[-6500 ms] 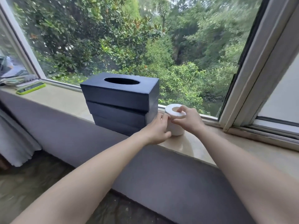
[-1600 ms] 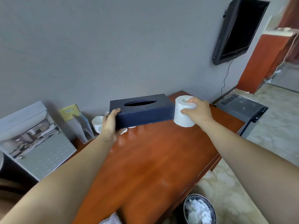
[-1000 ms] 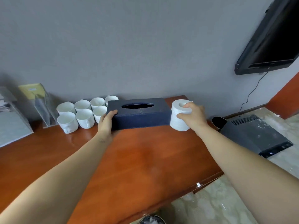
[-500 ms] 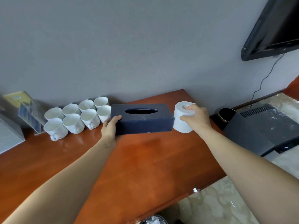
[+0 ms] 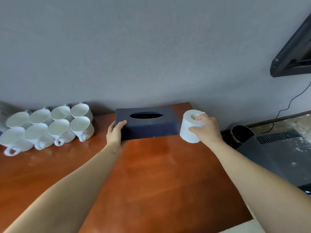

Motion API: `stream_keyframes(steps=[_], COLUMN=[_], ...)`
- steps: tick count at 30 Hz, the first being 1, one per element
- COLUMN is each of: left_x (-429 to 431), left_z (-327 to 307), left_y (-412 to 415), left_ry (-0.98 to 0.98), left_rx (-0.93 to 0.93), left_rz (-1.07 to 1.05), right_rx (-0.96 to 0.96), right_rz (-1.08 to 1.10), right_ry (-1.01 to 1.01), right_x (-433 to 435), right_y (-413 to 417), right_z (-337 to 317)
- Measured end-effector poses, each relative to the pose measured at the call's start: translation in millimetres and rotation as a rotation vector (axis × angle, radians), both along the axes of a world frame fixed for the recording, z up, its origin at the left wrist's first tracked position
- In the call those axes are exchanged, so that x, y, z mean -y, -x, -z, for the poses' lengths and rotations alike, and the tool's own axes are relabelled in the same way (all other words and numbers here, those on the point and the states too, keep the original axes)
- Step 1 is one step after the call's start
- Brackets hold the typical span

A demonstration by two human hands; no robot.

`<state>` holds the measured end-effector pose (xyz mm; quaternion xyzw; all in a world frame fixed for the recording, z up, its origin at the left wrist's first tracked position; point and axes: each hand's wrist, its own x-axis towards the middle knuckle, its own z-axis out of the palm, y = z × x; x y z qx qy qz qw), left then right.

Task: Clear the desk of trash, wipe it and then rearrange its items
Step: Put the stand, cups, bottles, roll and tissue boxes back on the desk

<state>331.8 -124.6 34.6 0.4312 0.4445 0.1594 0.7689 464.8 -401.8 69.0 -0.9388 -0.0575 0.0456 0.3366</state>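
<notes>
Rearranging: the left hand [image 5: 116, 133] grips the tissue box [image 5: 146, 125] end, the right hand [image 5: 204, 127] clasps the paper roll [image 5: 188, 130]. Next, probably settle both on the bench [image 5: 159, 179] by the wall, then let go

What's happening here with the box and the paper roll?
A person is tidying a wooden desk. Their left hand grips the near left end of a dark blue tissue box at the back of the desk, by the wall. Their right hand holds a white toilet paper roll just right of the box, tilted a little. Eight white cups stand grouped in two rows on the left.
</notes>
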Motion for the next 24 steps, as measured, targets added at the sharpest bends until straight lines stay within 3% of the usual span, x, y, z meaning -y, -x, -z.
stream_keyframes(steps=[11, 24], left_x=[24, 24], left_z=[54, 77], left_y=[-120, -195], left_ry=[0.01, 0.102], left_rx=[-0.024, 0.041], left_rz=[-0.023, 0.076], right_rx=[-0.063, -0.062], right_rz=[-0.104, -0.246], right_ry=[0.094, 0.06], right_x=[20, 8], right_y=[-116, -149], right_z=[50, 75])
